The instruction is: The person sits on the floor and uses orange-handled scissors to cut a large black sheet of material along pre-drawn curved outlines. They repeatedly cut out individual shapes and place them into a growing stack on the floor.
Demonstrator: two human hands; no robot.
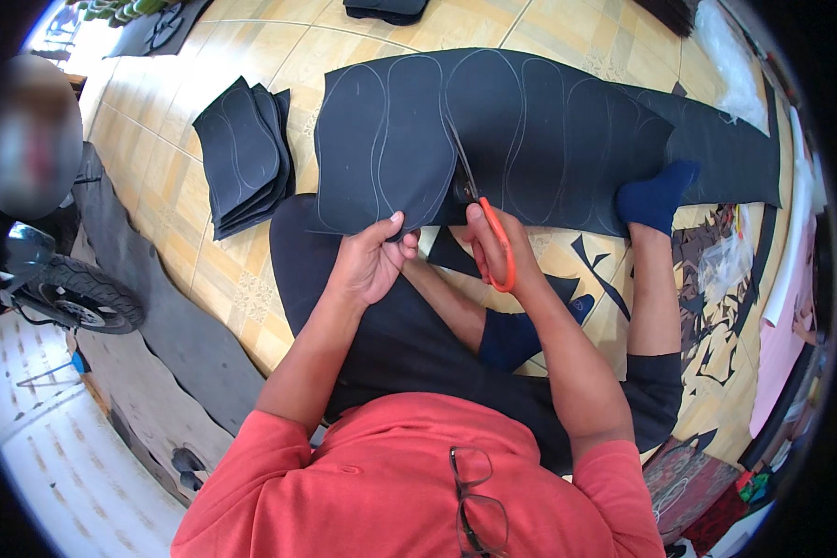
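A long black sheet [567,139] lies across the floor before me, marked with pale sole-shaped outlines. My left hand [372,259] pinches its near edge between thumb and fingers. In my right hand [502,244] is a pair of scissors [500,237] with orange handles, my fingers closed round them. Their blades point away from me, at a cut running up from the near edge between two outlines. The lower blade is partly hidden by the sheet. Left of the sheet sits a stack of cut black pieces [242,153], the top one also outlined.
My socked foot [658,195] rests on the sheet's right part. Black offcuts [711,270] and clear plastic [730,251] lie to the right. A motorbike wheel [88,293] stands at left beside a grey mat [172,288]. More black pieces [386,9] lie at the far side.
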